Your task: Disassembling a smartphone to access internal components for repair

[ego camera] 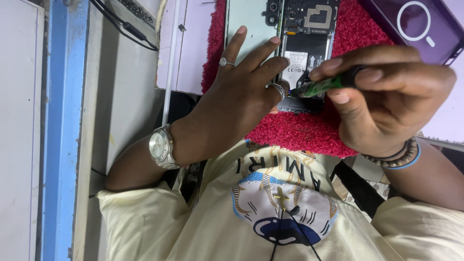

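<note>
An opened phone (305,43) with its back cover off lies on a red fuzzy mat (295,130), battery and circuit board exposed. My left hand (241,92), wearing rings and a silver wristwatch, rests flat on the phone's lower left side, fingers spread. My right hand (386,96) grips a green-handled screwdriver (325,85), its tip pointing at the lower end of the phone near my left fingers.
A purple phone case (425,26) lies at the top right. The mat sits on a pale pink table top (191,48). Black cables (128,26) run at the upper left beside a blue vertical strip (63,130). My cream printed shirt fills the bottom.
</note>
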